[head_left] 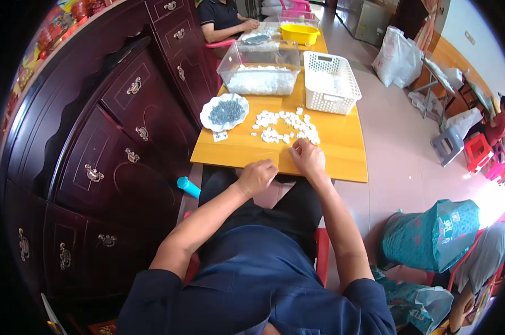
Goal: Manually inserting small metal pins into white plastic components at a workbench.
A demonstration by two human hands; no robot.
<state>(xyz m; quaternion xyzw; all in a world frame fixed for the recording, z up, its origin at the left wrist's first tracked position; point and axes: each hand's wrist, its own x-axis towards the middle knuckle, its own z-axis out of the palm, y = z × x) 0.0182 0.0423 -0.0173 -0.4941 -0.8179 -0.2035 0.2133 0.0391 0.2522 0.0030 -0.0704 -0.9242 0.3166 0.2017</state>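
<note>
Small white plastic pieces (272, 135) lie scattered in a loose ring on the yellow wooden table (235, 152). At the near side of that ring is my right hand (309, 160), its fingers curled together and the tips close to the nearest pieces. My left hand (257, 177) is over the table's front edge with bent, closed fingers. What either hand pinches, if anything, is too small or hidden to make out. To the left of the pieces, a scalloped white dish (205, 114) holds many small dark grey-blue parts.
Behind the pieces stand a clear bin (288, 53) of white parts and a white perforated basket (334, 104). Farther back are a yellow basin (300, 34) and another person's hands (249, 25). Dark cabinets (118, 151) line the left; teal bags (428, 237) stand right.
</note>
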